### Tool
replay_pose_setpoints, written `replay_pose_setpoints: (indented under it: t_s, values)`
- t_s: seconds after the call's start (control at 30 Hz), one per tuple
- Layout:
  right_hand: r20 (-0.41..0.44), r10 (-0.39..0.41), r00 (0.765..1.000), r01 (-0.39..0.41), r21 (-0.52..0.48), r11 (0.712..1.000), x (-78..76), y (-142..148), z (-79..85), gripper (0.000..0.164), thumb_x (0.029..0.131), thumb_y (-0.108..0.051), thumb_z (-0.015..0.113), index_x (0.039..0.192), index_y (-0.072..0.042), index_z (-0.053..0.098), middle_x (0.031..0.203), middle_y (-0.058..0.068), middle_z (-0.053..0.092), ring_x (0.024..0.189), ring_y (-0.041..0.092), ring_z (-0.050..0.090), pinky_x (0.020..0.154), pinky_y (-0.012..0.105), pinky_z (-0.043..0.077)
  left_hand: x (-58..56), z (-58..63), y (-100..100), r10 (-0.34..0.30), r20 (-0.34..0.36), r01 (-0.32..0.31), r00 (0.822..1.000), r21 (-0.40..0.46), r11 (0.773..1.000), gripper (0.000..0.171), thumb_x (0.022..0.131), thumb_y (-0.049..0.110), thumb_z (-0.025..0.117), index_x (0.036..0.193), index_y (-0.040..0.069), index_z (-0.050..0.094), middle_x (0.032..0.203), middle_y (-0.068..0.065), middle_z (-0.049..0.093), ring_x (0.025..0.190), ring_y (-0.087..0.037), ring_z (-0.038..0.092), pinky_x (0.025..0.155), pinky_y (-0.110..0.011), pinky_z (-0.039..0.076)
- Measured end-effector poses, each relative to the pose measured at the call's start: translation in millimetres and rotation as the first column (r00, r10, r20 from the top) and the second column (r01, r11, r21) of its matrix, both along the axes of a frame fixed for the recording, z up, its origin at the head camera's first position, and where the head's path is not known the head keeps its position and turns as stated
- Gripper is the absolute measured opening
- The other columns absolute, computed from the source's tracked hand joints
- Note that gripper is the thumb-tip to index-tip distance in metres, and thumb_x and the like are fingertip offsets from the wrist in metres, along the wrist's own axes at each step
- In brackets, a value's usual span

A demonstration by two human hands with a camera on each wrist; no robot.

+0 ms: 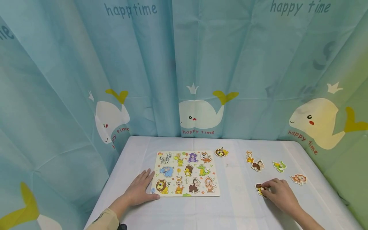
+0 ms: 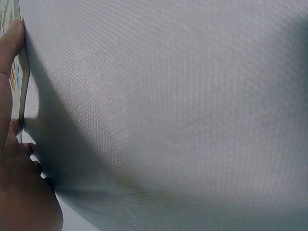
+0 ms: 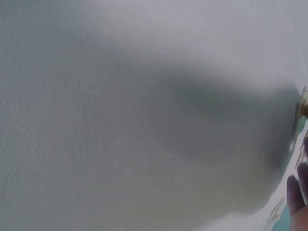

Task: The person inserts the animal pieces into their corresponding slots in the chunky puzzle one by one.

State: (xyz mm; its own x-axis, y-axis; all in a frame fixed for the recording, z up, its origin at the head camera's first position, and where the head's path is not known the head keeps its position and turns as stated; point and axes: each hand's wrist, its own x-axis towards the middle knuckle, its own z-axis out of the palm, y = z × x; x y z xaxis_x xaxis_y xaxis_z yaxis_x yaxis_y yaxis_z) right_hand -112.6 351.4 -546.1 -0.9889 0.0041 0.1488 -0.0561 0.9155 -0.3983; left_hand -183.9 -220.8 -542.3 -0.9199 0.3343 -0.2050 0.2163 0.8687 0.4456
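A white animal puzzle board (image 1: 185, 195) lies on the table, with rows of coloured animals on its face. My left hand (image 1: 139, 188) rests at its near-left corner, fingers spread along the left side and thumb on the near edge; the left wrist view shows the thumb (image 2: 12, 43) at the board's edge. Off to the right, my right hand (image 1: 278, 193) pinches a hedgehog puzzle piece (image 1: 259, 189) between thumb and fingers, low over the table. Its fingers partly hide the piece. Only the edge of that piece (image 3: 299, 113) shows in the right wrist view.
Loose pieces lie right of the board: a lion (image 1: 221, 152), a kangaroo (image 1: 249, 157) against a dark brown animal (image 1: 257, 165), a green crocodile (image 1: 279, 166) and a monkey (image 1: 298, 179). The white-covered table (image 1: 230, 210) ends at a blue whale-print curtain (image 1: 155, 115).
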Motion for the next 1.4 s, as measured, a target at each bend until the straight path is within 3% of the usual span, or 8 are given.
replay_pose_setpoints:
  t_s: [0.2,0.5,0.73,0.87,1.2,1.4]
  values:
    - [-0.023,0.048,0.999,-0.048,-0.003,0.999,0.0,6.4,-3.8,0.011,0.083,-0.022,0.086,0.089,-0.026,0.078,0.091,-0.011,0.061,0.091,0.02,0.051,0.07,0.038,0.043,-0.4,-1.7,-0.8,-0.001,0.001,0.001,1.0,0.0,1.0,0.113,0.077,0.07,0.076,0.161,0.008,0.032,0.168,-0.016,0.021,0.155,-0.039,0.013,0.125,-0.057,0.014]
    - [-0.125,0.07,0.99,-0.069,0.017,0.998,-0.2,8.1,-7.8,0.017,0.076,-0.017,0.09,0.085,-0.027,0.079,0.087,-0.017,0.06,0.086,0.012,0.049,0.068,0.034,0.043,0.1,0.0,-0.4,-0.001,0.004,0.001,1.0,0.009,1.0,0.113,0.077,0.07,0.076,0.161,0.008,0.032,0.168,-0.016,0.021,0.155,-0.039,0.013,0.125,-0.057,0.014]
    - [-0.086,0.069,0.994,-0.069,0.002,0.998,-0.9,7.7,-5.7,0.015,0.079,-0.018,0.088,0.085,-0.028,0.078,0.088,-0.016,0.061,0.087,0.014,0.05,0.069,0.035,0.044,-0.6,-1.0,-0.5,-0.001,0.007,0.001,1.0,0.003,1.0,0.113,0.078,0.07,0.075,0.162,0.009,0.031,0.169,-0.016,0.02,0.155,-0.039,0.012,0.125,-0.057,0.014]
    - [-0.105,0.088,0.99,-0.089,-0.002,0.996,-3.4,7.6,-2.2,0.016,0.081,-0.017,0.087,0.084,-0.027,0.076,0.089,-0.015,0.062,0.091,0.018,0.052,0.072,0.038,0.045,-0.8,-1.7,-1.0,-0.003,0.004,0.003,1.0,0.008,1.0,0.113,0.078,0.07,0.075,0.161,0.009,0.031,0.169,-0.016,0.02,0.155,-0.039,0.012,0.125,-0.057,0.014]
    - [-0.237,0.124,0.964,-0.133,-0.022,0.991,-27.4,-12.7,14.0,0.017,0.08,-0.014,0.087,0.084,-0.025,0.075,0.091,-0.01,0.066,0.093,0.021,0.054,0.076,0.038,0.044,-1.3,-2.4,-2.0,0.0,0.008,0.0,1.0,0.002,1.0,0.113,0.077,0.071,0.075,0.162,0.009,0.03,0.169,-0.016,0.02,0.155,-0.039,0.012,0.125,-0.058,0.014]
    - [-0.242,0.151,0.958,-0.167,-0.046,0.985,-43.5,-36.6,17.7,0.016,0.081,-0.015,0.086,0.085,-0.026,0.075,0.095,-0.007,0.067,0.095,0.022,0.054,0.078,0.041,0.044,-1.4,-2.9,-1.2,0.003,0.015,-0.003,1.0,0.002,1.0,0.114,0.077,0.071,0.075,0.162,0.009,0.031,0.169,-0.016,0.02,0.155,-0.039,0.012,0.125,-0.058,0.014]
